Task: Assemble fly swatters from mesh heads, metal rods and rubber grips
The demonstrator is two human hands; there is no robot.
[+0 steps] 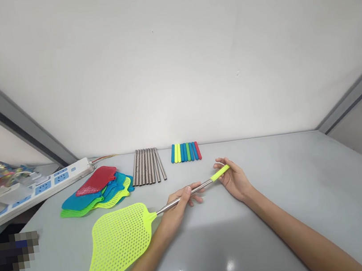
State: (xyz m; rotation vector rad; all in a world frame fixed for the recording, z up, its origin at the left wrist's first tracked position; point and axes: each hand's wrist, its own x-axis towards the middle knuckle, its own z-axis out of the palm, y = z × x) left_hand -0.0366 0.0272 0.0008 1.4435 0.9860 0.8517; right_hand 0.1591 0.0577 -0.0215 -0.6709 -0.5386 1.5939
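A yellow-green fly swatter (121,240) lies slantwise in front of me, its perforated head low on the left. My left hand (180,205) is closed around the middle of its metal rod (167,206), thumb on top. At the upper right end, my right hand (235,179) has its thumb and curled fingers at the yellow grip sleeve (220,173), which covers the rod's end. The palm of that hand faces the sleeve, and the sleeve's tip rests by the thumb.
Behind the left hand stand rows of metal rods (147,167) and coloured grip sleeves (185,152) on the grey table (272,158). Red, blue, green and yellow swatter heads (96,181) are piled at left, beside a white power strip (53,182). A white wall (191,62) rises behind.
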